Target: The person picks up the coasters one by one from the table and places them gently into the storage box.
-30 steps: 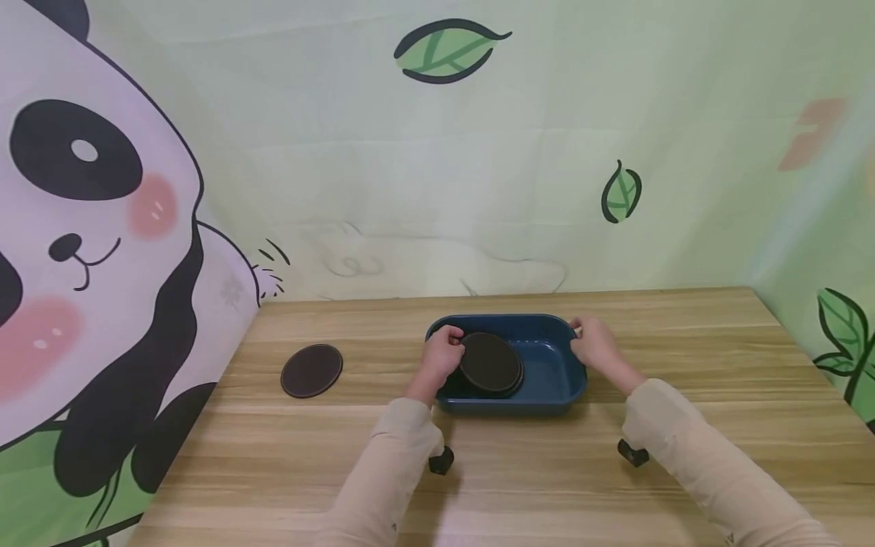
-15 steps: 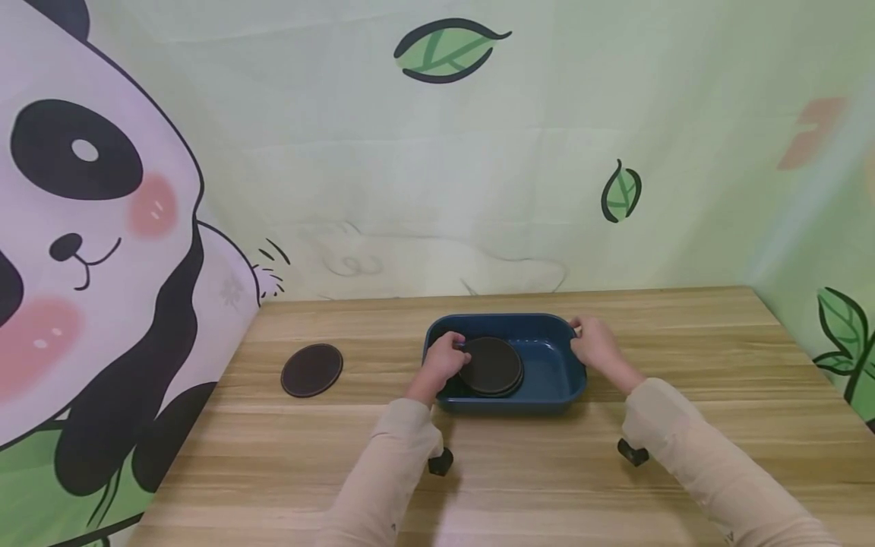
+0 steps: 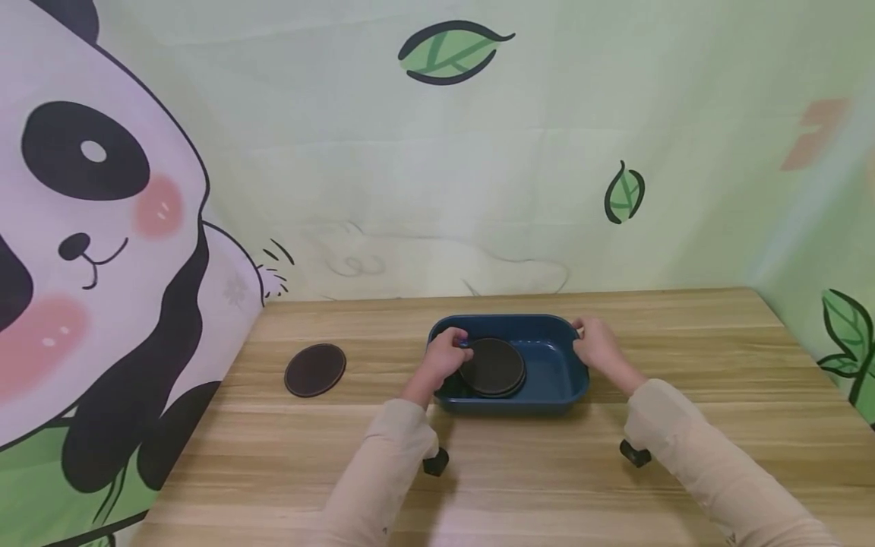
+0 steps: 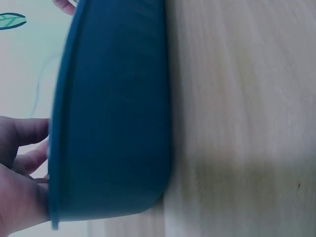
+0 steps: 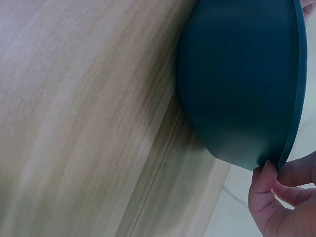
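A blue rectangular tub (image 3: 552,374) stands on the wooden table. In its left half lies a small stack of dark round coasters (image 3: 494,367). My left hand (image 3: 443,357) reaches over the tub's left end, its thumb and fingers apart at the left edge of the stack. In the left wrist view the tub's outer wall (image 4: 113,113) hides part of the left fingers. My right hand (image 3: 598,348) pinches the rim at the tub's right end. The right wrist view shows the thumb and fingers (image 5: 262,190) on either side of that rim.
Left of the tub, another dark round coaster (image 3: 315,370) lies flat on the table (image 3: 533,486). Behind the table hangs a pale green cloth backdrop (image 3: 328,152) printed with a panda and leaves. Black wrist-camera mounts stick out below both sleeves.
The top coaster, held up at its left edge by my left hand, has come down onto the stack, and the left fingers have parted from it. My right hand keeps its grip on the rim.
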The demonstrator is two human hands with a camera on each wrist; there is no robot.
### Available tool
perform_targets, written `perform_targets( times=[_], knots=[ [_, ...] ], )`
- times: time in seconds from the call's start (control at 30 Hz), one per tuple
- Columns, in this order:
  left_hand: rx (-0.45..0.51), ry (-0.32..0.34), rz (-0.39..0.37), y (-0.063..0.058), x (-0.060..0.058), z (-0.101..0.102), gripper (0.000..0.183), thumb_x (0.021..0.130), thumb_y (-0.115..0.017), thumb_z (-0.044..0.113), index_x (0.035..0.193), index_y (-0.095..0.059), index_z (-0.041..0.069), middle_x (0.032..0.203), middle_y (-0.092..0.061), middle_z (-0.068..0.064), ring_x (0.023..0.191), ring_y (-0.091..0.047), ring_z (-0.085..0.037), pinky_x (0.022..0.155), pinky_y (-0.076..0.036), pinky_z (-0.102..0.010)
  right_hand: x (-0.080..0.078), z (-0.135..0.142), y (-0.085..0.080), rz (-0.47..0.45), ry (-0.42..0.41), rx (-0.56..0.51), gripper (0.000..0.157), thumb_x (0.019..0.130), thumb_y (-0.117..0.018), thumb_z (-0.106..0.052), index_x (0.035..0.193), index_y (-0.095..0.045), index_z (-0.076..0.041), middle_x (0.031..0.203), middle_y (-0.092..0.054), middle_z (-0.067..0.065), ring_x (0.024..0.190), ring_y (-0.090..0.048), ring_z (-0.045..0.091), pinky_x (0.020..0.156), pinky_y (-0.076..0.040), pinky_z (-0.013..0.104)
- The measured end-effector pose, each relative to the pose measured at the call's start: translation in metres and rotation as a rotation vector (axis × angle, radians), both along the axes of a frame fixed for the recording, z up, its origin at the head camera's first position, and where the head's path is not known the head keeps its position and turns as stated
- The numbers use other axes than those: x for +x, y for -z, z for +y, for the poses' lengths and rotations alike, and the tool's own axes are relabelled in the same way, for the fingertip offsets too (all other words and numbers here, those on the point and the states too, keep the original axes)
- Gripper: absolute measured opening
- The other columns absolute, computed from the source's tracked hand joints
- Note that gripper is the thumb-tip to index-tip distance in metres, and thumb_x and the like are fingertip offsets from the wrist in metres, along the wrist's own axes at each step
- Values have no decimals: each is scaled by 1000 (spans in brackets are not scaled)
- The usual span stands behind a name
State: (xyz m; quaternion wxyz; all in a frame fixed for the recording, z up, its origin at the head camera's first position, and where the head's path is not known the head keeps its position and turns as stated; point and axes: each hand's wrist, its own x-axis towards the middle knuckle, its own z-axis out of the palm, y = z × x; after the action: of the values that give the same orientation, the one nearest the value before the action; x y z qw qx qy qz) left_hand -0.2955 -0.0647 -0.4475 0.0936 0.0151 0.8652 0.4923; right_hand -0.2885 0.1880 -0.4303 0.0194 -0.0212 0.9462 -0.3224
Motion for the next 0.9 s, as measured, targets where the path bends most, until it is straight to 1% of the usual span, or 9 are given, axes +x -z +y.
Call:
perform_targets(
  times=[0.07, 0.2, 0.33, 0.43, 0.57, 0.63, 0.7, 0.8, 0.9],
  knots=[
    [32, 15, -9, -4, 0, -2, 34, 83, -56, 5, 115, -49, -3, 114, -49, -22, 98, -48, -28, 82, -43, -38, 0, 0, 0, 1, 2, 6, 35, 78, -44, 4, 111, -47, 13, 81, -52, 18, 70, -48, 24, 57, -39, 26],
    [57, 36, 0, -10, 0, -6, 33, 84, -55, 5, 116, -48, -4, 116, -49, -23, 103, -48, -30, 85, -43, -40, 0, 1, 1, -6, 1, 11, 36, 78, -44, 4, 112, -47, 13, 82, -51, 19, 70, -48, 24, 57, -39, 27],
    [64, 34, 13, -17, 1, -11, 32, 85, -54, 6, 116, -49, -2, 117, -50, -21, 108, -47, -31, 89, -42, -41, 0, 0, 1, -9, 1, 7, 36, 78, -44, 4, 113, -46, 13, 82, -51, 19, 70, -48, 24, 56, -39, 26],
    [66, 22, 25, -24, 1, -16, 31, 85, -55, 6, 115, -51, -1, 115, -53, -18, 106, -49, -29, 85, -44, -38, 0, 0, 1, -10, 0, 4, 36, 78, -44, 4, 113, -46, 13, 80, -51, 18, 68, -47, 23, 55, -39, 26],
    [55, -17, 58, -32, -2, -27, 28, 85, -56, 6, 112, -55, 1, 106, -58, -14, 95, -53, -24, 70, -47, -27, 1, 0, 0, -5, -3, 8, 36, 78, -44, 4, 112, -46, 14, 79, -51, 17, 67, -47, 23, 55, -39, 26],
    [55, -41, 86, -33, -5, -34, 26, 84, -56, 6, 110, -56, 2, 103, -59, -13, 91, -54, -23, 67, -46, -24, 1, 1, 1, 1, -4, 12, 36, 77, -44, 4, 112, -46, 14, 78, -51, 17, 66, -47, 23, 55, -39, 26],
    [51, -68, 120, -34, -8, -42, 25, 84, -56, 6, 108, -57, 3, 101, -60, -13, 91, -55, -22, 67, -45, -24, 1, 1, 1, 2, -4, 12, 36, 77, -44, 4, 112, -47, 14, 78, -51, 17, 67, -47, 23, 56, -39, 26],
    [36, -106, 165, -33, -12, -54, 23, 84, -56, 5, 106, -58, 3, 99, -61, -13, 93, -56, -23, 71, -45, -26, 0, 1, 1, -1, -2, 13, 36, 77, -43, 4, 112, -47, 14, 80, -51, 18, 69, -48, 24, 57, -40, 27],
    [-7, -137, 203, -35, -14, -65, 22, 83, -56, 5, 105, -59, 3, 98, -62, -13, 93, -57, -24, 73, -47, -28, 0, 1, 1, -5, 0, 14, 36, 78, -44, 4, 112, -46, 13, 83, -52, 20, 71, -49, 25, 58, -41, 28]
  ],
)
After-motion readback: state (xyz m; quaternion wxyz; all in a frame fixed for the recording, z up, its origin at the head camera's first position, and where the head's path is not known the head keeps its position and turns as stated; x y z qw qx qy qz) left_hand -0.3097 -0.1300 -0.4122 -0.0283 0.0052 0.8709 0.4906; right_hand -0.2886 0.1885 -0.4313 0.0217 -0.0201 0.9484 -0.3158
